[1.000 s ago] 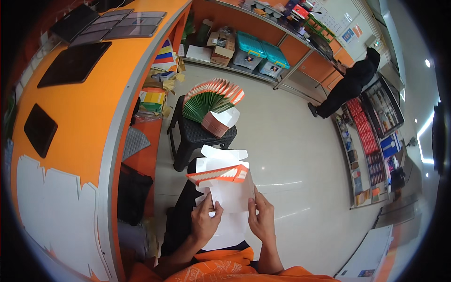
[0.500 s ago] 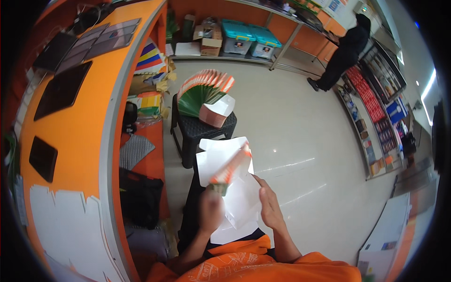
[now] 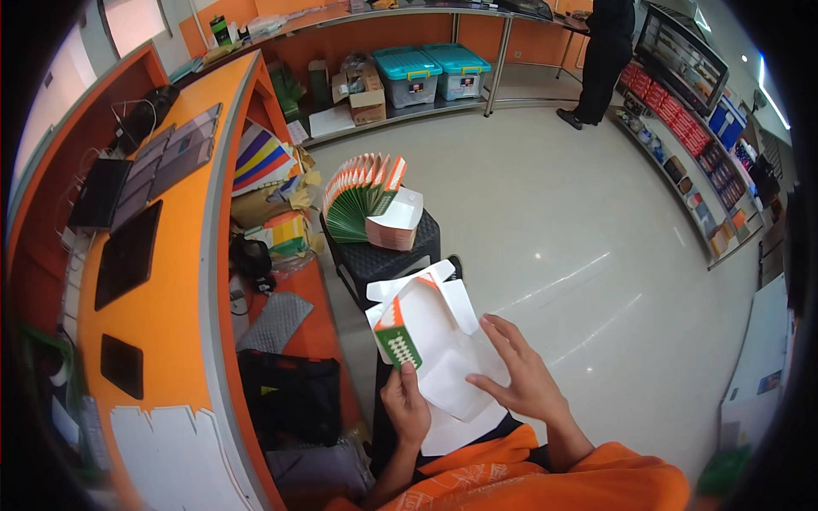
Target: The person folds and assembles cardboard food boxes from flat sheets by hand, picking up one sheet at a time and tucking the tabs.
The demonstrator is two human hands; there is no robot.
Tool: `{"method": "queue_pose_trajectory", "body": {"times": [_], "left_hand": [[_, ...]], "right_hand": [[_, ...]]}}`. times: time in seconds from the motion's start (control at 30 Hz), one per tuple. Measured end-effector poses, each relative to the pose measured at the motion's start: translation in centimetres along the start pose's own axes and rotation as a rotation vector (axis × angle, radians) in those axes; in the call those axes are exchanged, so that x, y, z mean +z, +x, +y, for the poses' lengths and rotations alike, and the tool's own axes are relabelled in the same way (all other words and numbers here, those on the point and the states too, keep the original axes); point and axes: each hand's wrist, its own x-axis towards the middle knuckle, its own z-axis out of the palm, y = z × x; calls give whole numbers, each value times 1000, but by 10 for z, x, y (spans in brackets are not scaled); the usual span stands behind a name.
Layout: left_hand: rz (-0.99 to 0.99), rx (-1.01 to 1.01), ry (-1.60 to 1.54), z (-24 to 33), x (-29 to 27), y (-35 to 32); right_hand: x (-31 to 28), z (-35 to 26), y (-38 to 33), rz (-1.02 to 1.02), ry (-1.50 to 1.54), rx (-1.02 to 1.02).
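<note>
On my lap lies a partly folded paper carton [image 3: 400, 347], white inside with an orange and green printed outer side. My left hand [image 3: 406, 407] is closed on its green near-left corner, with the thumb on the printed panel. My right hand [image 3: 527, 376] is open at the carton's right side. Its fingers are spread, and the thumb is over the white flap; whether it touches cannot be told. Beneath the carton rest flat white card blanks [image 3: 460, 436]. Ahead, on a dark stool [image 3: 383, 263], stand a fanned row of printed cartons [image 3: 358, 204] and a stack of nested white-lined trays [image 3: 394, 226].
An orange counter [image 3: 179, 341] on the left carries dark tablets [image 3: 128, 255] and white cut sheets [image 3: 170, 456]. Under it sits a black bag [image 3: 290, 396]. Teal-lidded bins [image 3: 409, 77] stand on a far low shelf. A person in dark clothes [image 3: 607, 64] stands near stocked shelves [image 3: 682, 170].
The carton's printed side has swung left and its white inside now faces up. My right hand has spread its fingers and moved off the carton's edge. The whole view has shifted.
</note>
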Motion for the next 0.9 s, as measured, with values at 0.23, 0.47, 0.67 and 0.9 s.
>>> {"method": "queue_pose_trajectory", "body": {"times": [0.23, 0.47, 0.67, 0.9], "left_hand": [[-83, 248, 235, 29, 8, 4], [-1002, 190, 281, 115, 59, 111], [122, 623, 434, 68, 99, 261], [329, 396, 795, -53, 88, 322]], "right_hand": [[2, -6, 3, -79, -60, -59], [0, 55, 22, 223, 353, 20], [-17, 71, 28, 389, 435, 46], [-28, 77, 35, 327, 329, 82]]}}
